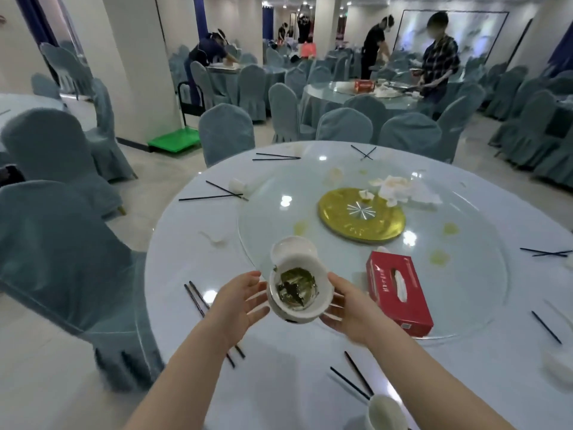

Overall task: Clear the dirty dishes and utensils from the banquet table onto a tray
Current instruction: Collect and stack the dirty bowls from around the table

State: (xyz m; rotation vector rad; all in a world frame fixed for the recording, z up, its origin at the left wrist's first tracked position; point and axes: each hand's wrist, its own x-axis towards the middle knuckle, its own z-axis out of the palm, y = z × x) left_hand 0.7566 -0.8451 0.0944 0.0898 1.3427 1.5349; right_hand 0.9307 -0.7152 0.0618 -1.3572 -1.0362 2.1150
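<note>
Above the round table's (279,383) near edge, left hand (238,301) with fingers spread and right hand (350,311), fingers curled under, flank 2 stacked glossy white bowls (294,293) holding wet leaves.

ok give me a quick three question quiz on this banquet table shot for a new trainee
1. True or false: the white bowl between the hands holds leftover greens.
2. Which thing lies on the glass turntable right of that bowl? A) a red tissue box B) a teapot C) a green tray
3. Fill in: crumpled napkins lie just beyond the ____ disc at the turntable's centre.

Key
1. True. The left hand is beside the bowl with straight fingers, the right hand cups it, and a smaller white cup tilts at its far rim.
2. A, the red tissue box.
3. Gold; the gold disc.
</note>
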